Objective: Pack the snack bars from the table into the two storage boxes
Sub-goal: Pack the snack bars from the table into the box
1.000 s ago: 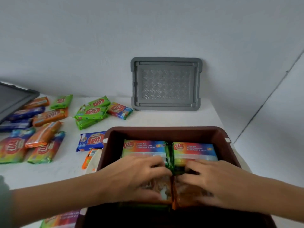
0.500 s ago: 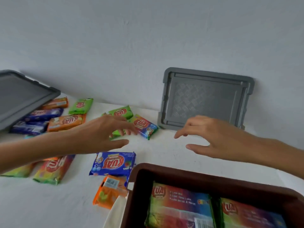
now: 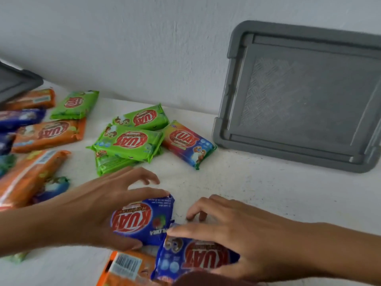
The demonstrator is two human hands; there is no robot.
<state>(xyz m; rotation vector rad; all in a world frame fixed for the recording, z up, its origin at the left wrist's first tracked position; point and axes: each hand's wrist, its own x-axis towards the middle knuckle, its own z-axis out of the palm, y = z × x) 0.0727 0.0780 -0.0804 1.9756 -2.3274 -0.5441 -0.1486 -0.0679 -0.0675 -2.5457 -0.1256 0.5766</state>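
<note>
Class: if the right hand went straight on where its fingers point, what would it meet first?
Likely the blue snack bar that the left hand grips, close ahead of the right hand; depth unclear.

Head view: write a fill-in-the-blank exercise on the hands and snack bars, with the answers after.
1. The left hand grips a snack bar whose wrapper is ____.
2. The right hand grips a second bar of the ____ colour.
3. The grey lid leans against the ____.
4. The stacked bars beside the rainbow bar are ____.
Missing words: blue; same; wall; green.
</note>
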